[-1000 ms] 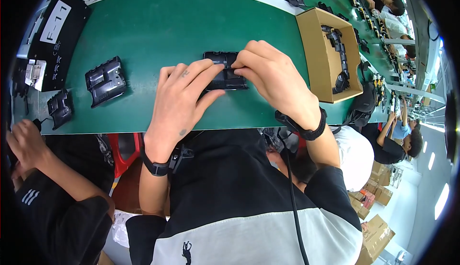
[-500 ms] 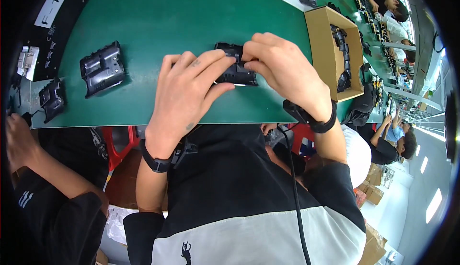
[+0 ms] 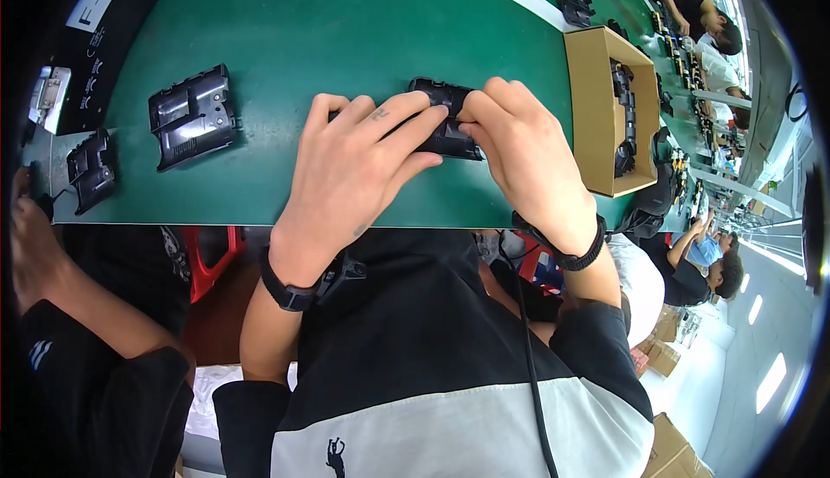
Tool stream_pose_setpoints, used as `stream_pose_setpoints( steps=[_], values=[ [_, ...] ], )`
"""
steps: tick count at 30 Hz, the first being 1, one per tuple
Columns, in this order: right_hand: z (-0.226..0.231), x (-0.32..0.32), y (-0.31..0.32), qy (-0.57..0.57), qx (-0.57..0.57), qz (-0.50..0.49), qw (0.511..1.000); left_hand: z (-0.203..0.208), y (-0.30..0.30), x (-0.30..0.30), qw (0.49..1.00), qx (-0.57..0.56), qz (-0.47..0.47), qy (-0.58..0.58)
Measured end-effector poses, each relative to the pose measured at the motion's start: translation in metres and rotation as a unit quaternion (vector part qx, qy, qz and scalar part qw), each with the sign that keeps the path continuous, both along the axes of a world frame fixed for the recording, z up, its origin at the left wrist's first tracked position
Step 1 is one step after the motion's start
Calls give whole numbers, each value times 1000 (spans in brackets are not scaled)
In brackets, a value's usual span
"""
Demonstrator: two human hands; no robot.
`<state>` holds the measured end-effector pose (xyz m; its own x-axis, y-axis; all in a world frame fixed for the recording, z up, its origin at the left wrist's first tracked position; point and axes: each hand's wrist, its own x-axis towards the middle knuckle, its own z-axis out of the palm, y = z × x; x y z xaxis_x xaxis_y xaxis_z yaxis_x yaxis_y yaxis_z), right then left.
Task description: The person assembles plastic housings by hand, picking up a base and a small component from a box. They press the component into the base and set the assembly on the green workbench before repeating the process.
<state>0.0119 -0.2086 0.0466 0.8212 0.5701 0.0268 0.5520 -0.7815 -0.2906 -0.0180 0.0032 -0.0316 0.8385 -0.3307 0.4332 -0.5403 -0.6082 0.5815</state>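
My L hand (image 3: 353, 165) + 1 half-hidden blk shell (image 3: 452, 139) + my R hand (image 3: 529, 148), green tbl (image 3: 294, 37)

L to R: 1 case (image 3: 112, 41) cut off at edge, 2 loose shells (image 3: 199, 115), L palm-down, R curled in, both touching the blk shell, can't tell if gripping tbh, 1 carton (image 3: 592, 115), contents uncountable.

1 black plastic housing (image 3: 451, 143), roughly rectangular, glossy, with a contoured surface, lying slightly askew on the green worktop (image 3: 294, 63), its middle hidden under fingertips of the left hand (image 3: 359, 154) and right hand (image 3: 529, 148), top and lower edges showing
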Motion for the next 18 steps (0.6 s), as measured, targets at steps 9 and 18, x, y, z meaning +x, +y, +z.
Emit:
stream_pose_setpoints(
  steps=[9, 18],
  values=[
    [-2, 25, -5, 59, -1, 23, 998, -2, -2, 3, 1000, 2, 2, -17],
    [5, 3, -23, -34, 83, -4, 996, 5, 4, 10, 988, 114, -16, -103]
  ],
)
